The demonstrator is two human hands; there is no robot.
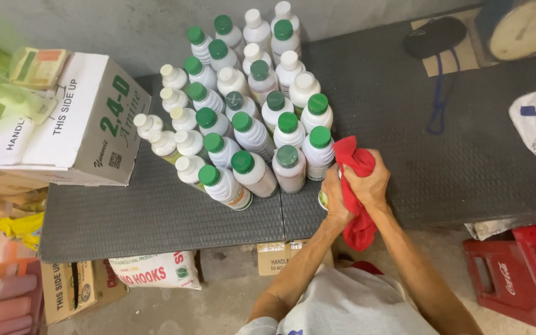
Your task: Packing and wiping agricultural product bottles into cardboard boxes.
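Head camera looks down at two hands close together. Right hand (370, 183) is curled tight around a red cloth (356, 186), and the cloth hangs down below it. Left hand (335, 197) is closed around a small bottle (322, 200) that is mostly hidden, pressed against the cloth. Just left of the hands stands a big bunch of white bottles (243, 111) on a dark grey table (454, 142). About nineteen have green caps and about fourteen have white caps. One cardboard box (75, 118) sits far to the left.
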